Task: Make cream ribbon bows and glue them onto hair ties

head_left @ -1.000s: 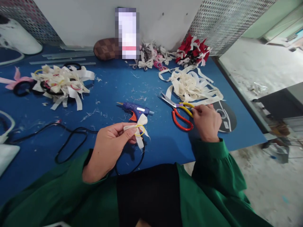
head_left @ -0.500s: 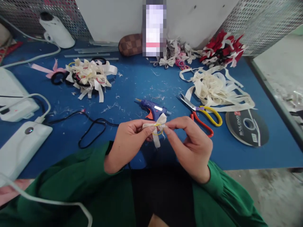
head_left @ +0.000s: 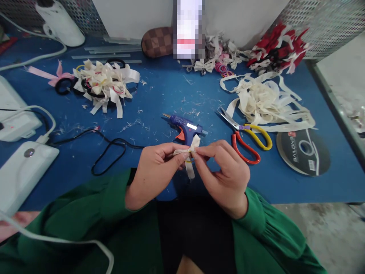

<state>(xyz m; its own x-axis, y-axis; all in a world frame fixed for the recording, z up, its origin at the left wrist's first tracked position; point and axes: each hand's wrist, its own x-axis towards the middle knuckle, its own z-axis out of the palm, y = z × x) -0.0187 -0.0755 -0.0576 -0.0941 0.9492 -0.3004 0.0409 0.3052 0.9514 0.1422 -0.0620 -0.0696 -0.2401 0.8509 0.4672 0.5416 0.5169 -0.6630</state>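
Between my two hands is a cream ribbon bow (head_left: 189, 171) with a thin yellow elastic band at its middle. My left hand (head_left: 155, 173) pinches the bow's left loop between thumb and forefinger. At the knot, my right hand (head_left: 224, 173) pinches the ribbon beside the yellow band; its fingertips partly hide the knot. One ribbon tail points up and another hangs down. Just beyond the bow lies a blue glue gun (head_left: 188, 127) with an orange trigger. Scissors (head_left: 242, 137) with one red and one yellow handle rest open to the right of it.
Finished-looking cream bows (head_left: 102, 82) are heaped at the left. Loose cream ribbon (head_left: 262, 101) and a black ribbon spool (head_left: 293, 160) lie right. Behind are red and white ribbon pieces (head_left: 278, 49), a checked case (head_left: 156, 42) and a phone (head_left: 188, 30). A black cord (head_left: 108, 148) crosses the left side.
My right hand has moved slightly left, and its fingertips now pinch closer to the bow's middle, near the left fingertips. The view has shifted a little.
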